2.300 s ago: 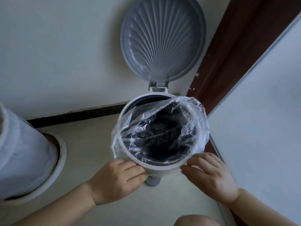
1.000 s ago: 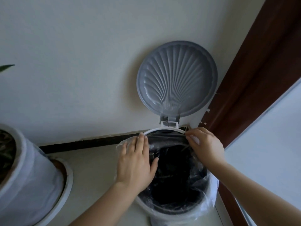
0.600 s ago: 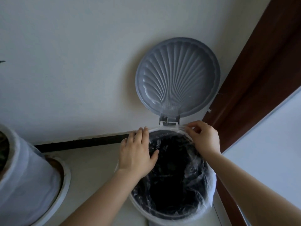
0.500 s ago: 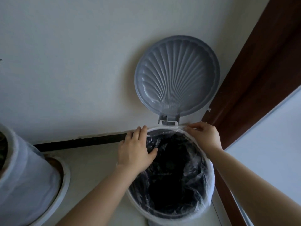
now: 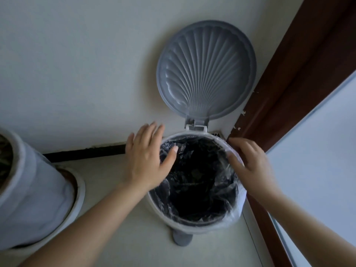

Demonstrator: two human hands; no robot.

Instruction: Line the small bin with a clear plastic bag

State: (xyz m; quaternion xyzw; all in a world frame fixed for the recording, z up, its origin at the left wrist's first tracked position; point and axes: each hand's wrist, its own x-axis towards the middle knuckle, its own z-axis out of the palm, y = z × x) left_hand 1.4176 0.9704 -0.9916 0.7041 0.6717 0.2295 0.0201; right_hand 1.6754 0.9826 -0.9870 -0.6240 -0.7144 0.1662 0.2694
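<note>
A small white pedal bin [image 5: 194, 227] stands against the wall with its grey shell-patterned lid [image 5: 206, 70] swung up. A clear plastic bag [image 5: 234, 191] lies inside it, its edge folded over the rim all around. My left hand [image 5: 146, 157] rests flat over the bin's left rim, fingers spread, thumb inside the opening. My right hand [image 5: 250, 162] lies on the right rim with fingers curled against the bag's edge and the thumb inside. Neither hand visibly pinches the plastic.
A white plant pot [image 5: 32, 193] on a saucer stands on the floor at the left. A brown door frame [image 5: 300, 78] and a pale door panel [image 5: 316, 160] border the bin on the right. The grey foot pedal [image 5: 182, 240] sticks out at the bin's front.
Both hands have slid from the back of the rim near the hinge outwards to its left and right sides, and the bag's edge now lies over the back rim. The fingers have opened.
</note>
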